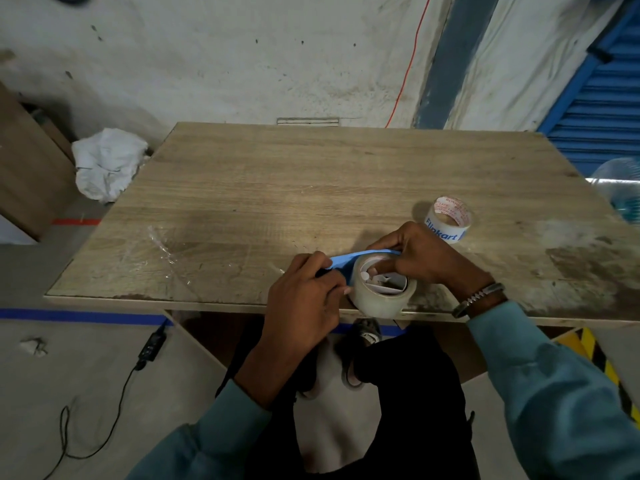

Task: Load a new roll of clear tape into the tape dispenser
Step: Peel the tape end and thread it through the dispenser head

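Tape dispenser (343, 263), blue, sits at the wooden table's (277, 188) near edge, left hand (304, 292) gripping its handle; right hand (415, 258) pinches the clear tape roll (381, 296) on it. Printed roll (448, 220) nearby.

A scuffed wood-grain table (311, 188) anchors the scene. Left of it on the floor lies a crumpled white cloth (107, 164); a brown cardboard box (27, 168) stands beyond that. A black power adapter with cable (151, 346) lies below its front-left corner. A blue slatted shutter (602, 98) rises behind its right corner.

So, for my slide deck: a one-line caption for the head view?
Both hands fit a clear tape roll onto a blue dispenser at the table edge.
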Available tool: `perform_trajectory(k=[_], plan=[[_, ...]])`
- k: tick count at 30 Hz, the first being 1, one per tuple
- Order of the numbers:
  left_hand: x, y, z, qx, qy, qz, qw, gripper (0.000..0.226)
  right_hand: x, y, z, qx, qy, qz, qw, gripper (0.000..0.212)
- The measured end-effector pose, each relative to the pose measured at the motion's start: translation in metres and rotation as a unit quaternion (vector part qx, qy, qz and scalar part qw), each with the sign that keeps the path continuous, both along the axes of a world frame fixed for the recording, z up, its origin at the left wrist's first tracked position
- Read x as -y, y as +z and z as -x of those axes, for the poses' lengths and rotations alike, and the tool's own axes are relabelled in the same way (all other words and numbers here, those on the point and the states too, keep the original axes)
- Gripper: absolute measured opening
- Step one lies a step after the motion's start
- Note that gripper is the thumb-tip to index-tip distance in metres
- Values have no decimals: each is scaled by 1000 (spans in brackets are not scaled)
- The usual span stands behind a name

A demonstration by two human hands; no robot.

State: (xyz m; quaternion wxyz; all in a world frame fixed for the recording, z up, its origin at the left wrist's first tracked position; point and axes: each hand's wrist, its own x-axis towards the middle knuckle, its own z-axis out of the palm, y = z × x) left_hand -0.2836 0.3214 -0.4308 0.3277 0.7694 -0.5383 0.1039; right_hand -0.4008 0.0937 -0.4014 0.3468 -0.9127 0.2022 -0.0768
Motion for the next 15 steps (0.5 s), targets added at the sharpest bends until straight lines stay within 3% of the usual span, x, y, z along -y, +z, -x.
perform_trajectory(k=[10, 13, 15], plan=[[-1, 17, -7, 87, -29, -18, 996, 3, 3, -7, 5, 4, 14, -14, 1000, 42], [-2, 18, -5, 106, -50, -49, 992, 21, 3, -9, 5, 7, 9, -23, 1000, 43], [-7, 19, -4, 59, -12, -67, 996, 44, 1, -10, 5, 18, 3, -40, 999, 43]])
